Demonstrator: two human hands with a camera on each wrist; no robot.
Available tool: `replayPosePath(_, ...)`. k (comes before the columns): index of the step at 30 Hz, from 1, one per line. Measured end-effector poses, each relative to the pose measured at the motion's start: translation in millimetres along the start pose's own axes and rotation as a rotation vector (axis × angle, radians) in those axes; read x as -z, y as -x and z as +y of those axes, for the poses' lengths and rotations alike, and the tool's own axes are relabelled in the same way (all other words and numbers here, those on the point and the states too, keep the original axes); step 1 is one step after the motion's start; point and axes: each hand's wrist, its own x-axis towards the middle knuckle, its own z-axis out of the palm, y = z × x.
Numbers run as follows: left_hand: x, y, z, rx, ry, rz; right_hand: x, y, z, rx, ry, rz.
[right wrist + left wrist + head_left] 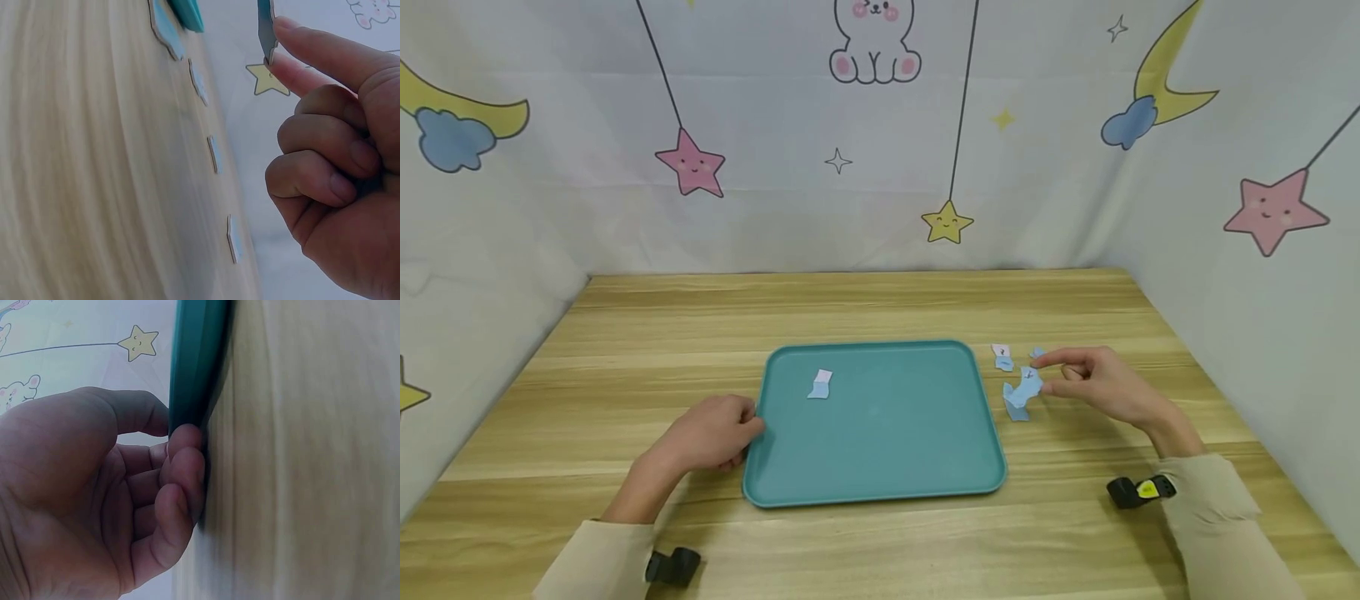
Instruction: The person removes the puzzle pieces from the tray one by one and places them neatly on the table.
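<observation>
At the left rim of a teal tray (pixel 872 450), my left hand (pixel 715 433) grips the edge. Its thumb (pixel 140 412) lies over the rim and curled fingers tuck under it in the left wrist view. My right hand (pixel 1101 387) pinches a flat light-blue puzzle piece (pixel 267 31) between thumb and index finger, just right of the tray. The other fingers (pixel 319 140) are folded into the palm. One blue and white puzzle piece (pixel 821 384) lies in the tray's upper left part.
Beside the tray's right rim, more puzzle pieces lie on the wooden table (pixel 880 550), among them a blue and white one (pixel 1002 357) and a blue one (pixel 1017 412). A white cloth (pixel 775 233) printed with stars and moons hangs behind the table and along its sides.
</observation>
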Motion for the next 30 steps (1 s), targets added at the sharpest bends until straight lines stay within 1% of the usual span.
replayPosePath(10,0.9,1.9,1.0,-0.005,0.012,-0.003,11,7.6,19,-0.048,0.038,0.009)
replayPosePath(14,1.1,1.5,1.1,-0.011,0.014,-0.006,16,9.7,22,-0.052,0.048,0.001)
replayPosePath(18,0.3,0.5,1.0,-0.010,0.014,-0.005,20,10.9,24,-0.077,0.040,-0.017)
replayPosePath(23,-0.4,-0.8,1.0,-0.013,0.015,-0.008,25,13.2,28,-0.110,0.055,-0.024)
replayPosePath(30,-1.0,-1.1,0.7,0.003,0.013,-0.011,29,12.1,35,-0.102,0.070,-0.035)
